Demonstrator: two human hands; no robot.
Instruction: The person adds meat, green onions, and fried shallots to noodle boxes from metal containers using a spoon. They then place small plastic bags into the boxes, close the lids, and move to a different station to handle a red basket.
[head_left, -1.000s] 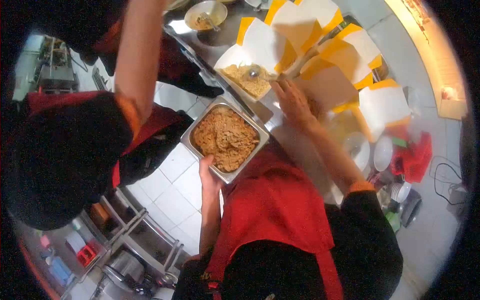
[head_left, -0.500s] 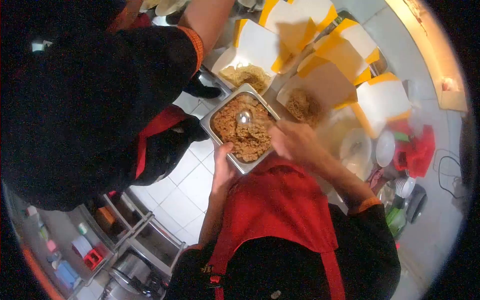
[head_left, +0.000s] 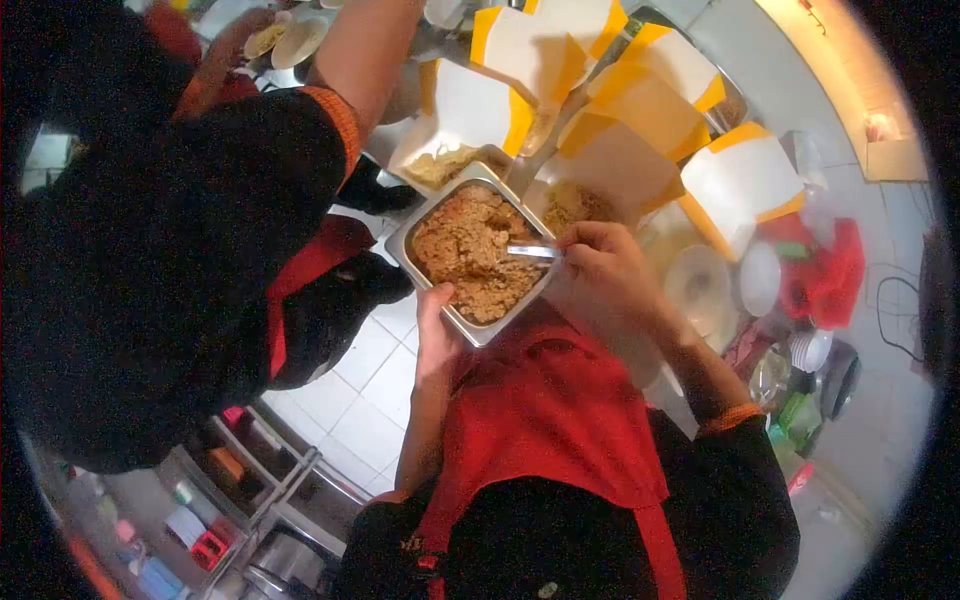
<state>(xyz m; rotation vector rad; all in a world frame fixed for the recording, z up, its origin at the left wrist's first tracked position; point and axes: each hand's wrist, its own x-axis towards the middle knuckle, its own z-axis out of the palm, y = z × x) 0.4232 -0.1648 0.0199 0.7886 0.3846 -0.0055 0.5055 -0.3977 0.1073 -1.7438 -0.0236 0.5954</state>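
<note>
My left hand (head_left: 437, 322) grips the near left rim of a square metal pan (head_left: 403, 245), thumb over the edge. Crumbly brown minced food (head_left: 465, 240) fills much of the pan. Closed around the handle of a metal spoon (head_left: 530, 250) is my right hand (head_left: 600, 262), at the pan's right side. The spoon's bowl is sunk in the mince and hidden. Just beyond the pan stand open takeaway boxes, white and yellow; one box (head_left: 475, 105) holds pale noodles (head_left: 440, 165), and another (head_left: 620, 155) has brown noodles (head_left: 578, 205).
A co-worker in a dark shirt (head_left: 180, 270) stands close on my left, an arm (head_left: 370, 50) reaching over the counter. To the right are bowls (head_left: 760, 278), a red bag (head_left: 835, 270) and stacked white cups (head_left: 810, 350). A metal rack (head_left: 290, 450) stands at lower left.
The spoon has turned: its rounded bowl showed on the mince before, and now its handle shows with the bowl buried. My right hand has shifted slightly right and up. The co-worker's arm moved left.
</note>
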